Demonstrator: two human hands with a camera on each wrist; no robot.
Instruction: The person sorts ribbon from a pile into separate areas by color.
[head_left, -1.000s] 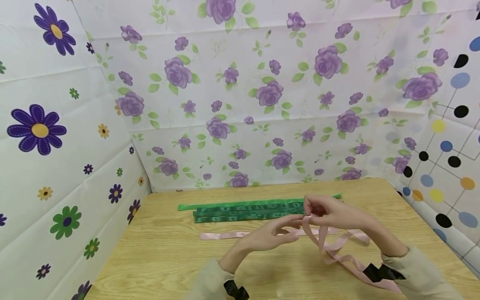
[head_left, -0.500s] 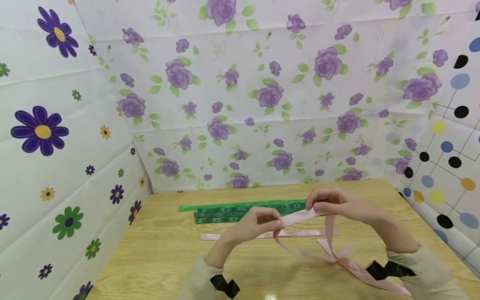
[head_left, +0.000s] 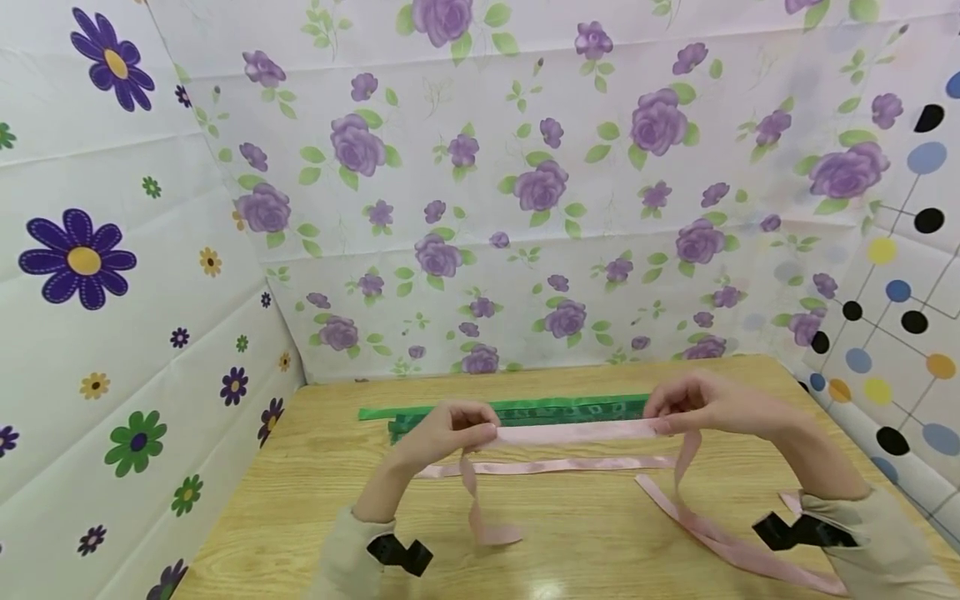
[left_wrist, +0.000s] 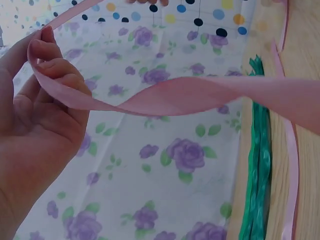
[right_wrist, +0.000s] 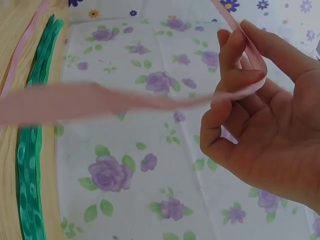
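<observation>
Left hand (head_left: 450, 429) raised above the wooden table (head_left: 315, 517), fingers curled, pinching the pink ribbon (head_left: 573, 432) at its left end; in the left wrist view, ribbon wrapped over the fingertips (left_wrist: 52, 65) and trailing away in a twist. From that pinch, a short tail hanging down to a curl on the tabletop. Ribbon span stretched level and fairly taut between both hands, above the table, in front of the green ribbons (head_left: 517, 410). Right hand (head_left: 705, 404) at the opposite end, fingers curled, pinching the ribbon between thumb and forefinger; in the right wrist view, ribbon looped over the fingertips (right_wrist: 235, 65). From the right pinch, a long tail dropping to the table and running toward the near right edge, past the right sleeve (head_left: 870, 550). Second pink ribbon (head_left: 555, 467) lying flat on the table, directly below the stretched span, apart from it. Green ribbons laid lengthwise, side by side, near the far edge, partly hidden behind both hands. No containers in view. Black wrist mounts (head_left: 397, 554) on both forearms. Floral sheeting (head_left: 525, 183) behind and to the left, dotted sheeting (head_left: 900, 308) to the right.
</observation>
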